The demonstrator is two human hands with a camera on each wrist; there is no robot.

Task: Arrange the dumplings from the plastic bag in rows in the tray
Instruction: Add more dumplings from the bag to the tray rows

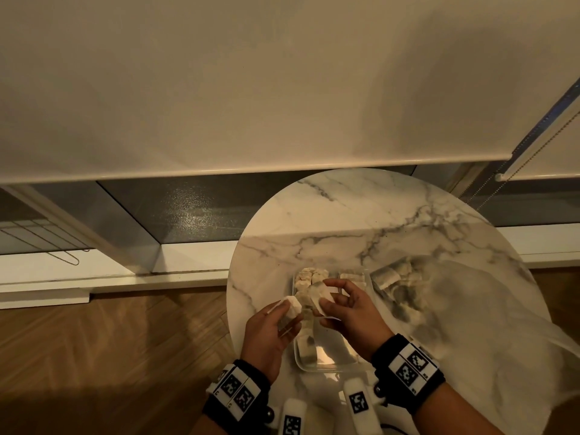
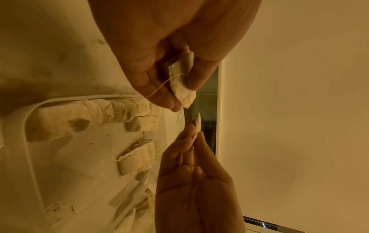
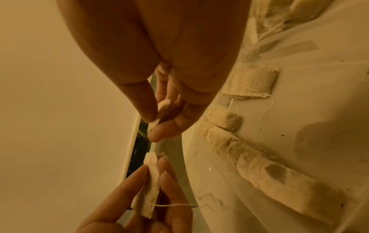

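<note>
Both wrists hung over the table's [image 1: 345,208] near edge; my left hand [image 1: 270,328] and right hand [image 1: 351,312] each pinched a dumpling [image 1: 290,307] above the tray [image 1: 332,367]. Best set each snug against its row, strings tucked.

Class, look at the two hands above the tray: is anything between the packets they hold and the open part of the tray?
Nothing visible. The left hand and right hand each pinch a packet above the tray, whose near part lies bare below them.
</note>
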